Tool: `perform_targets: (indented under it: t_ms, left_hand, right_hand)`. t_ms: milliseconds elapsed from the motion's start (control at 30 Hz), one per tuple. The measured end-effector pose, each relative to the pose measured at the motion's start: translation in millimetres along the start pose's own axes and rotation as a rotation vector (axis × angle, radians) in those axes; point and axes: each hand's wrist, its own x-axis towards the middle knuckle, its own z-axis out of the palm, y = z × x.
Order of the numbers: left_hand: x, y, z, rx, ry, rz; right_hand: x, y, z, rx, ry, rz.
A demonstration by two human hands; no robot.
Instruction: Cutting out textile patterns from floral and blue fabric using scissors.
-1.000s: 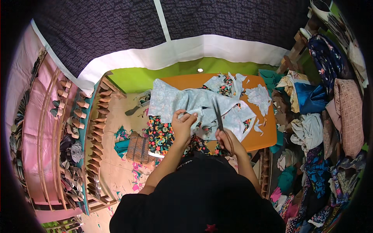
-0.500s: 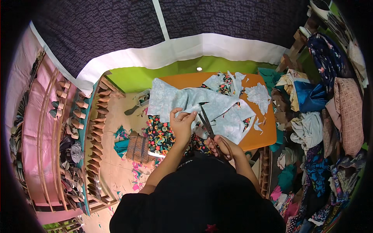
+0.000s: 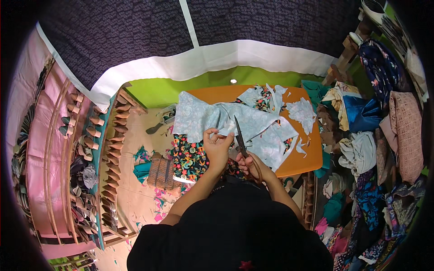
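A large floral fabric (image 3: 199, 110) lies partly folded over the table, its pale bluish underside up and its dark, colourful printed side showing at the lower left. My left hand (image 3: 217, 148) pinches the fabric near its middle, thumb and fingertips together. In my right hand (image 3: 251, 166) is a pair of long dark scissors (image 3: 240, 141), its handle loops by my palm. The blades look closed together and point away from me, just right of my left fingertips. Whether the blade tips touch the cloth, I cannot tell.
The orange table (image 3: 312, 158) also bears pale offcuts (image 3: 300, 114) and a printed piece (image 3: 262, 98). Heaped fabrics (image 3: 361, 149) crowd the right side. A rack of shoe forms (image 3: 113, 158) stands left, with a brown woven bundle (image 3: 162, 173) and scraps on the floor.
The scissors' blades have gone from spread apart to closed together, and the scissors now point more directly away from me. My left hand has shifted slightly right and nearer me.
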Motion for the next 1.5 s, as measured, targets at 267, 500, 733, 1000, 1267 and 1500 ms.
perform_targets:
  t_ms: [267, 500, 733, 1000, 1267, 1500]
  left_hand:
    - [1, 1, 0, 0.019, -0.001, 0.016]
    - [5, 1, -5, 0.053, 0.032, 0.025]
    - [5, 6, -6, 0.051, 0.03, 0.03]
    - [5, 9, -4, 0.06, 0.037, 0.027]
    - [3, 9, -5, 0.052, -0.037, -0.013]
    - [4, 12, -5, 0.094, -0.041, -0.037]
  right_hand:
    - [0, -5, -4, -0.048, 0.01, 0.048]
    - [-6, -17, -1, -0.169, 0.025, -0.057]
    - [-9, -32, 3, -0.23, 0.027, 0.02]
    - [-8, -14, -8, -0.053, -0.045, 0.097]
    - [-9, -25, -4, -0.281, -0.025, -0.038]
    - [-4, -13, -10, -0.254, 0.011, -0.047]
